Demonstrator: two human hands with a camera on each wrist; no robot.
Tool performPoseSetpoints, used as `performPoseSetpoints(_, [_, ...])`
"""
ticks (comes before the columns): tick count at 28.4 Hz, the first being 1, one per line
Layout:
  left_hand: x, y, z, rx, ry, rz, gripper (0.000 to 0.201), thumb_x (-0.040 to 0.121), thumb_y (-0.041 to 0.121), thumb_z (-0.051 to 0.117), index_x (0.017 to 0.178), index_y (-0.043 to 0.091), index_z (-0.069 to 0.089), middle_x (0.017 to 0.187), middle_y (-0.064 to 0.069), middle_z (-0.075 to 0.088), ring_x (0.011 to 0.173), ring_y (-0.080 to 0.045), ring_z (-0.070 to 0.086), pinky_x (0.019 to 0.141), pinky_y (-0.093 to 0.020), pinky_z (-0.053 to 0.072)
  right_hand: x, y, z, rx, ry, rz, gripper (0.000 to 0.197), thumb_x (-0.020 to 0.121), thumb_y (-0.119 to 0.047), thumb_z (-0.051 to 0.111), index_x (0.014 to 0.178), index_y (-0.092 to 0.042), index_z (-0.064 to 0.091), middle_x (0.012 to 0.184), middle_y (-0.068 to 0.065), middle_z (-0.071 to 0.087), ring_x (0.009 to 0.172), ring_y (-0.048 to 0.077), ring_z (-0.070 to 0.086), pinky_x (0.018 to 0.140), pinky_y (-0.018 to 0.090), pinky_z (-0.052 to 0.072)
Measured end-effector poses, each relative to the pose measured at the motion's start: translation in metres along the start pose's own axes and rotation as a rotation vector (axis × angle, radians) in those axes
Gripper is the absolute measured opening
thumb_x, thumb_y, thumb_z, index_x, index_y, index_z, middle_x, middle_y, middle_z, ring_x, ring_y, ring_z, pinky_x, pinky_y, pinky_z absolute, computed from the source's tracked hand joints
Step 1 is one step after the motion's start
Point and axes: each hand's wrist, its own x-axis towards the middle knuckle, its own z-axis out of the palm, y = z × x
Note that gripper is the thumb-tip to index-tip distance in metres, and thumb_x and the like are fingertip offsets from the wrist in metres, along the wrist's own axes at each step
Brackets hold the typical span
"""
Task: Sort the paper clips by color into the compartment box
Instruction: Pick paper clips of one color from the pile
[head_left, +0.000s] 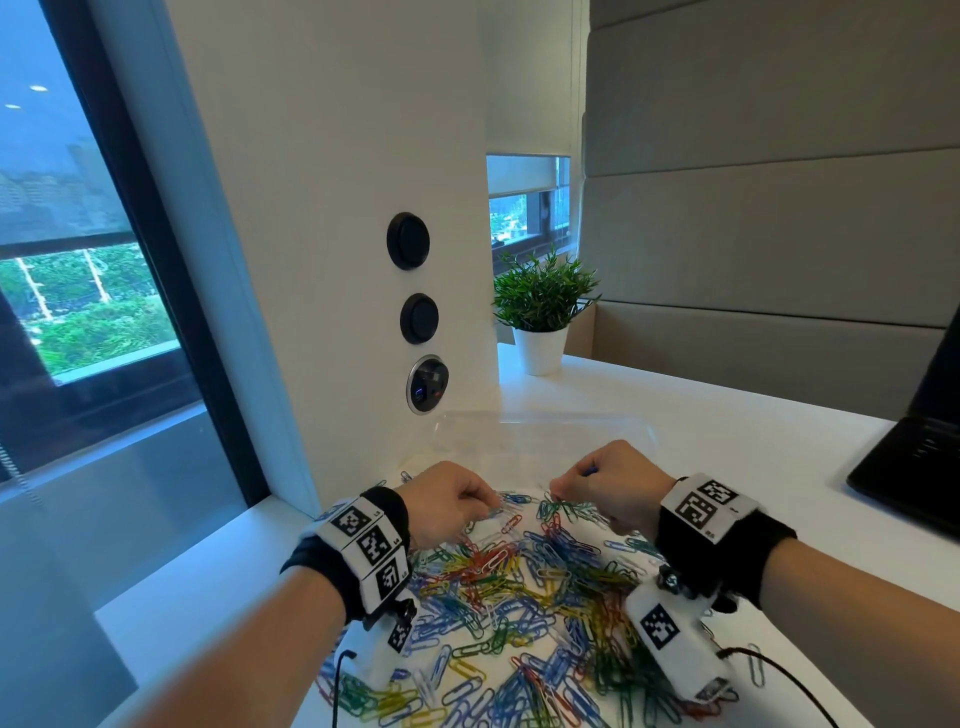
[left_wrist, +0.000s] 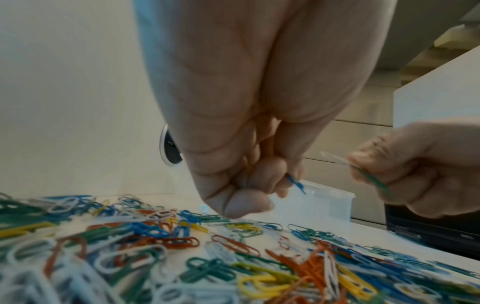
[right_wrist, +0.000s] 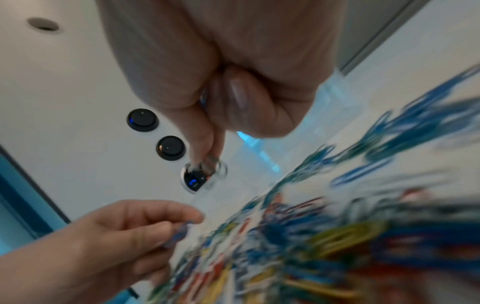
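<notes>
Step in hand, as judged: picking single clips from the unsorted heap, before any transfer to the box.

Paper clips (head_left: 519, 587): a loose, overlapping heap of thin bent-wire loops with glossy coloured coating (blue, green, red-orange, yellow, white), spread on the white table (head_left: 727, 415) just in front of the compartment box (head_left: 535, 436). Box of clear, thin-walled plastic, rectangular with rounded corners, lying just beyond both hands; dividers and contents too faint to tell.

Left hand (head_left: 447, 499): fingers curled, thumb and fingertip pinching a blue clip (left_wrist: 296, 183), poised over the heap's far edge, near the box's near wall.

Right hand (head_left: 613, 483): fingers curled, pinching a green clip (left_wrist: 374, 181) with a pale one beside it, above the heap and just short of the box; a further blue clip apparently tucked in the fist. Right wrist view heavily blurred.

Next move, as judged: carrying each pinched clip over the box's near wall and letting go above the cell of matching colour, with the green and pale clips parted first. Slick wire and interlocking loops likely to drag neighbours along; transparent dividers hard to read, so aim by cell position.

Beyond the box: a white column with round black sockets (head_left: 408, 240), and a potted plant (head_left: 540, 306).
</notes>
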Motion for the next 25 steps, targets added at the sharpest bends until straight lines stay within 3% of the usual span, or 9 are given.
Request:
performPoseSetpoints(2, [-0.001, 0.0, -0.002, -0.049, -0.002, -0.05, 0.026, 0.102, 0.01, 0.043, 0.112, 0.008, 0.067, 0.073, 0.002, 0.057, 0.053, -0.002, 0.049, 0.047, -0.009, 0.039, -0.008, 0.005, -0.006, -0.163, -0.128, 0.011, 0.019, 0.086, -0.029, 0.072, 0.079, -0.013, 0.079, 0.044, 0.0, 0.035, 0.041, 0.016, 0.026, 0.046, 0.026, 0.025])
performPoseSetpoints(4, [0.0, 0.002, 0.001, -0.251, 0.029, -0.134, 0.025, 0.1, 0.004, 0.039, 0.097, 0.006, 0.064, 0.058, -0.003, 0.049, 0.044, -0.01, 0.043, 0.043, -0.017, 0.038, -0.012, 0.009, -0.007, -0.325, -0.226, 0.011, 0.023, 0.089, -0.03, 0.068, 0.085, -0.01, 0.079, 0.042, -0.003, 0.034, 0.037, 0.015, 0.028, 0.044, 0.024, 0.028])
performPoseSetpoints(7, [0.005, 0.007, 0.008, -0.705, 0.061, -0.187, 0.023, 0.09, -0.005, 0.034, 0.072, 0.005, 0.045, 0.057, -0.008, 0.038, 0.045, -0.017, 0.035, 0.048, -0.025, 0.034, -0.006, 0.017, -0.011, -0.461, -0.164, -0.024, 0.026, 0.094, -0.029, 0.062, 0.095, -0.008, 0.078, 0.044, -0.009, 0.047, 0.036, 0.008, 0.038, 0.044, 0.021, 0.036])
performPoseSetpoints(10, [0.01, 0.013, 0.011, -0.879, -0.007, -0.238, 0.024, 0.088, 0.001, 0.035, 0.067, 0.012, 0.036, 0.061, -0.006, 0.036, 0.049, -0.018, 0.031, 0.051, -0.026, 0.031, 0.0, 0.022, -0.017, -0.536, -0.114, -0.103, 0.019, 0.092, -0.026, 0.064, 0.1, -0.014, 0.078, 0.085, -0.007, 0.072, 0.07, 0.004, 0.059, 0.065, 0.018, 0.045])
performPoseSetpoints(12, [0.015, 0.017, 0.014, -0.739, -0.023, -0.233, 0.025, 0.09, 0.006, 0.041, 0.067, 0.013, 0.035, 0.06, -0.004, 0.032, 0.048, -0.017, 0.028, 0.049, -0.025, 0.029, 0.003, 0.025, -0.015, -0.606, -0.138, -0.114, 0.016, 0.087, -0.026, 0.068, 0.096, -0.018, 0.079, 0.095, -0.007, 0.073, 0.082, 0.006, 0.063, 0.072, 0.02, 0.047])
performPoseSetpoints(14, [0.02, 0.021, 0.018, -0.304, -0.049, -0.132, 0.025, 0.094, 0.014, 0.051, 0.071, 0.01, 0.046, 0.063, -0.005, 0.044, 0.049, -0.016, 0.035, 0.049, -0.025, 0.036, 0.005, 0.027, -0.009, -0.685, -0.173, -0.113, 0.013, 0.083, -0.029, 0.072, 0.091, -0.021, 0.079, 0.088, -0.009, 0.073, 0.08, 0.007, 0.065, 0.066, 0.02, 0.048])
performPoseSetpoints(17, [0.028, 0.024, 0.026, 0.235, -0.084, 0.043, 0.015, 0.092, 0.026, 0.064, 0.095, 0.012, 0.07, 0.106, -0.003, 0.065, 0.086, -0.016, 0.058, 0.075, -0.025, 0.043, 0.009, 0.028, -0.005, -0.763, -0.158, -0.142, 0.011, 0.079, -0.032, 0.076, 0.083, -0.022, 0.079, 0.083, -0.007, 0.073, 0.076, 0.009, 0.066, 0.061, 0.021, 0.049])
performPoseSetpoints(20, [0.031, 0.023, 0.031, 0.322, -0.107, 0.049, 0.024, 0.086, 0.029, 0.073, 0.107, 0.017, 0.072, 0.127, -0.001, 0.06, 0.113, -0.02, 0.057, 0.086, -0.027, 0.041, 0.01, 0.028, -0.005, -0.784, -0.15, -0.155, 0.008, 0.081, -0.029, 0.074, 0.081, -0.021, 0.078, 0.076, -0.006, 0.071, 0.069, 0.009, 0.063, 0.055, 0.019, 0.044])
performPoseSetpoints(25, [0.035, 0.019, 0.033, 0.365, -0.09, 0.078, 0.016, 0.086, 0.026, 0.073, 0.094, 0.012, 0.075, 0.111, -0.001, 0.068, 0.104, -0.019, 0.061, 0.08, -0.025, 0.042, 0.01, 0.031, -0.012, -0.775, -0.144, -0.179, 0.013, 0.083, -0.02, 0.066, 0.084, -0.018, 0.079, 0.076, -0.008, 0.071, 0.071, 0.007, 0.063, 0.063, 0.023, 0.051])
